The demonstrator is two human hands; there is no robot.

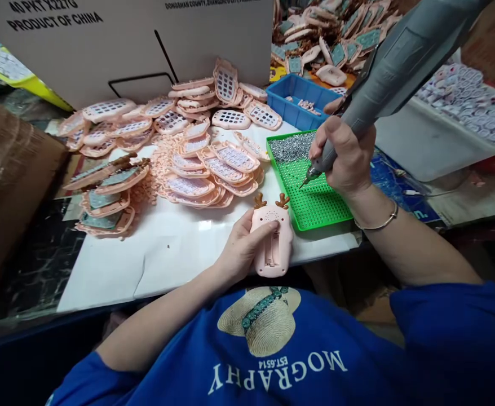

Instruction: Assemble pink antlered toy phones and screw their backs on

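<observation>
Head: screwdriver [393, 67], "PRODUCT OF CHINA" carton [124, 51]

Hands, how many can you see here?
2. The left hand holds the pink deer toy; the right hand grips the grey power screwdriver, its tip over the green tray. No other hands show.

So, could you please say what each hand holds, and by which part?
Left hand: pink deer toy, by its side. Right hand: grey power screwdriver, near its tip.
</observation>
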